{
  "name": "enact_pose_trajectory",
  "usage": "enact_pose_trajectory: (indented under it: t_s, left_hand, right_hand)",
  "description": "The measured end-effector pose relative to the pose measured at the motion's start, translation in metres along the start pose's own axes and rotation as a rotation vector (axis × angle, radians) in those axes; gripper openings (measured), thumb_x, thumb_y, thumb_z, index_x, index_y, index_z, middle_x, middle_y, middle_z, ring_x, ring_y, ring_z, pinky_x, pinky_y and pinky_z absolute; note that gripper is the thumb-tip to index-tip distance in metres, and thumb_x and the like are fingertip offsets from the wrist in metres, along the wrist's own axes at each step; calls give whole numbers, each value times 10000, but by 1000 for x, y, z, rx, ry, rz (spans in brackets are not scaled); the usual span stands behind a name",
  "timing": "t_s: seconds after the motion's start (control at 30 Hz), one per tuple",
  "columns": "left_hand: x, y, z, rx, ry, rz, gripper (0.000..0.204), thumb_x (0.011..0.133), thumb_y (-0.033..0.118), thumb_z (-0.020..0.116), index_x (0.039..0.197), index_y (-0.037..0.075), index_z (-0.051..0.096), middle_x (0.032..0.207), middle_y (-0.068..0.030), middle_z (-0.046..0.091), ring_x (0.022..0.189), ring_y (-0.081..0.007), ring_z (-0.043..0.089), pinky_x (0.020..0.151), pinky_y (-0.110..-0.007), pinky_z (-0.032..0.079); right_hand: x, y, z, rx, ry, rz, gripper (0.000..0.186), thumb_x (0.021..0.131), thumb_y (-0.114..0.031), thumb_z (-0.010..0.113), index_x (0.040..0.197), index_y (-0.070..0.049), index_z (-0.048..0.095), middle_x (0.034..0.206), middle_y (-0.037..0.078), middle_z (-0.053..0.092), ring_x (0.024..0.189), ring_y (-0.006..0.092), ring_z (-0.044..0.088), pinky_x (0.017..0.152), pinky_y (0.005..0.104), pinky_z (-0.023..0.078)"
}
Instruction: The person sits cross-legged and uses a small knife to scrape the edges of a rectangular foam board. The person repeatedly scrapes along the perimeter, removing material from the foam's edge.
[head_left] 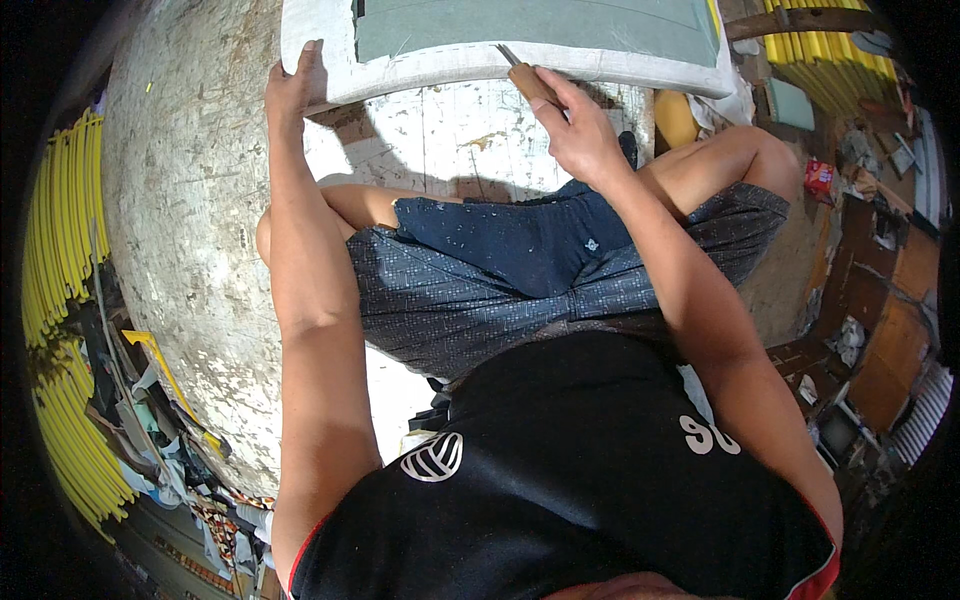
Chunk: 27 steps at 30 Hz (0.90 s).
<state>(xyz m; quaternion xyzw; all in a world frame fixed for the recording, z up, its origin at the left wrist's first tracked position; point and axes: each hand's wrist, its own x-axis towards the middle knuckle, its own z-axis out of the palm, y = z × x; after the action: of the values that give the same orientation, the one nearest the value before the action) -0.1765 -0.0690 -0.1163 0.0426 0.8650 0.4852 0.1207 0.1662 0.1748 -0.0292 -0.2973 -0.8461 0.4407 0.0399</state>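
A padded-looking panel point(440, 74) lay at the far side of the view, beyond a seated person's bent legs point(720, 165) and over a worn, paint-flecked board point(180, 250); its far part was out of view. The left hand point(290, 92) was at its near left corner, thumb and forefinger spread apart, thumb on the face. The other left fingers were hidden, so I couldn't tell whether they closed underneath. The right hand point(583, 135) pinched a short wooden-handled tool point(527, 84) between thumb and forefinger, the forefinger stretched along the handle and the rest curled out of sight.

The tool's thin metal tip hung over the line where cloth met sheet; whether it touched, I couldn't tell. Good work there, I judged, needed a low tip, short strokes led by the forefinger, and a firm left hand, well clear of the point. Too steep a push might have torn the cloth or scored the sheet.

The panel showed a broad white cloth point(330, 78) border, rounded over the near edge and faintly creased, framing a flat grey-green sheet point(540, 28). Pale loose threads point(402, 46) strayed across the join, and a thin yellow strip point(715, 16) marked the right side.
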Motion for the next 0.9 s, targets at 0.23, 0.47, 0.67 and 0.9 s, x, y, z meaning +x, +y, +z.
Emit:
enact_pose_trajectory:
  t_s: [0.23, 0.47, 0.67, 0.9]
  left_hand:
    - [4, -6, -6, 2, -62, 11, 1088, 748, 736, 755, 1391, -111, 523, 1310, -295, 629, 1225, -360, 627, 1019, -427, 492]
    - [3, -8, -5, 77, 31, 17, 1196, 721, 786, 741, 1439, -128, 461, 1355, -339, 582, 1280, -401, 587, 1050, -444, 478]
    - [8, -15, -8, 83, -6, 24, 1196, 721, 790, 736, 1436, -129, 464, 1343, -343, 587, 1268, -402, 595, 1047, -446, 482]
    - [-3, 6, -2, 199, 13, 31, 1120, 733, 805, 703, 1406, -73, 528, 1286, -293, 646, 1235, -403, 619, 1043, -457, 477]
  right_hand:
    - [10, -7, -2, -5, -83, 66, 531, 995, -346, 583, 1485, -148, 530, 1408, 243, 587, 1296, 400, 571, 1077, 422, 456]
    - [16, 3, -3, 45, -80, -1, 513, 1011, -298, 599, 1491, -129, 535, 1029, 74, 673, 679, 118, 514, 596, 268, 433]
    - [16, -18, -7, 59, -133, 127, 514, 1011, -346, 564, 1465, -105, 547, 1401, 221, 603, 1236, 404, 609, 1045, 428, 469]
    - [20, -36, -7, 104, -136, 225, 519, 1021, -300, 535, 1505, -117, 492, 1111, 257, 702, 867, 447, 709, 747, 508, 560]
